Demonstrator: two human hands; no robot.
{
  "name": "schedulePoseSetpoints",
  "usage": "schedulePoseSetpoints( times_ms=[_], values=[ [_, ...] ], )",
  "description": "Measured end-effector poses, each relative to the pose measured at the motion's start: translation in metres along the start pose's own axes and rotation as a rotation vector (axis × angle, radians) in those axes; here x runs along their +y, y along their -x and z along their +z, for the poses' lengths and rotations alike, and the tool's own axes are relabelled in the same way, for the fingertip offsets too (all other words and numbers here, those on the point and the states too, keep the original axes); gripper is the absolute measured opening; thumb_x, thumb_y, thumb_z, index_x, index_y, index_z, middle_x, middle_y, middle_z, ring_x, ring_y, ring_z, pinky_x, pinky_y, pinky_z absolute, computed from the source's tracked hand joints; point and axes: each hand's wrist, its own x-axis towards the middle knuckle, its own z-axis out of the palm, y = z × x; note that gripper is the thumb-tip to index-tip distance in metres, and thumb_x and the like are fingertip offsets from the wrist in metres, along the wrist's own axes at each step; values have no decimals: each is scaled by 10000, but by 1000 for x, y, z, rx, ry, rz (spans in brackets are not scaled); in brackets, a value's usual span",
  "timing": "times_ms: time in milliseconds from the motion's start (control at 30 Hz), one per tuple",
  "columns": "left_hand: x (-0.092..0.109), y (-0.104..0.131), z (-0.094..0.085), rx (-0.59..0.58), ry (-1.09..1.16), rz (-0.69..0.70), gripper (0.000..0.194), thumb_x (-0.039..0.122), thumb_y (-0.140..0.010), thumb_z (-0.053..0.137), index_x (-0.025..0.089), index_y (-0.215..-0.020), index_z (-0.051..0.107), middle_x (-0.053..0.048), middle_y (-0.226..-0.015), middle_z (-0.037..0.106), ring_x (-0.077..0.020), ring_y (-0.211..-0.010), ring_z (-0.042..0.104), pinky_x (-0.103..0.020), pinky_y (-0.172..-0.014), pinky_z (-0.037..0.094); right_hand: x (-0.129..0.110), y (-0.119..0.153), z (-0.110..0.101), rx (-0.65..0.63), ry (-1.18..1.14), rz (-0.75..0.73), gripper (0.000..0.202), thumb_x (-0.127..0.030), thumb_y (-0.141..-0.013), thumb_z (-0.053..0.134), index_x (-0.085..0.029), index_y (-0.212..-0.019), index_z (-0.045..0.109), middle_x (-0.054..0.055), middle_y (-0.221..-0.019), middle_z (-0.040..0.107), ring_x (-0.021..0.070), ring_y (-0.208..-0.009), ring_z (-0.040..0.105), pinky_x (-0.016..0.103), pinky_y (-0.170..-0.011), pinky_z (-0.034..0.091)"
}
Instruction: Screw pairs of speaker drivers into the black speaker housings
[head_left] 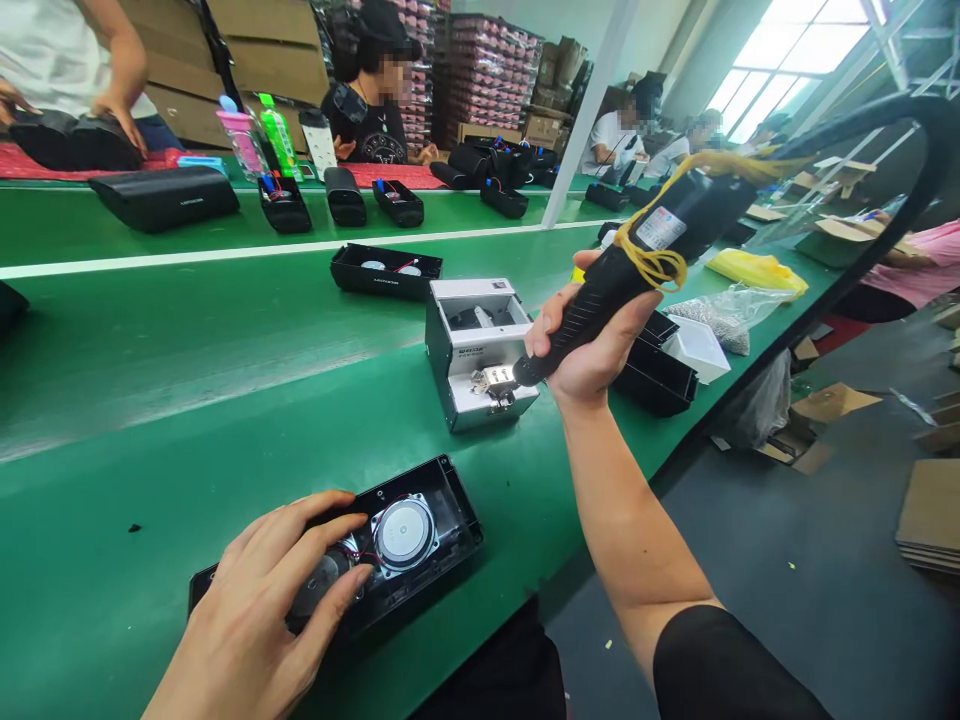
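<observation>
With my right hand [589, 368] wrapped round the electric screwdriver [596, 300] at the screw feeder [480, 352] and my left hand [259, 590] spread over the open speaker housing [420, 590] on the bench [360, 400], tilting the driver could, I judge, cause a missed pickup.

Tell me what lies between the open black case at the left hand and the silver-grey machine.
Only a short stretch of bare green tabletop lies between the black case and the silver-grey machine, in the head view.

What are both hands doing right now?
Left hand: open, thumb and fingertips apart, over the black speaker case.
Right hand: closed around the black power tool.
</observation>
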Motion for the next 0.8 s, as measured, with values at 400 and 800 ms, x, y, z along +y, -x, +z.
schedulePoseSetpoints(
  times_ms=[400,800],
  values=[
    [14,-12,-15,-143,-158,255,665,624,-942,715,341,-1522,553,-118,-1688,472,-400,-1401,559,-663,-1092,512,-19,12,1,-28,1,45,711,-872,-938,505,-255,-1262,650,-90,-573,498,114,-345,388,241,-330,276],
    [26,-16,-7,-201,-129,159,449,352,-941,653,284,-1383,689,-174,-1680,493,-449,-1389,581,-688,-1051,475,-85,28,17,-301,-56,153,430,-693,-762,872,-345,-998,785,-82,-550,386,128,-344,460,278,-299,381]
  ],
)
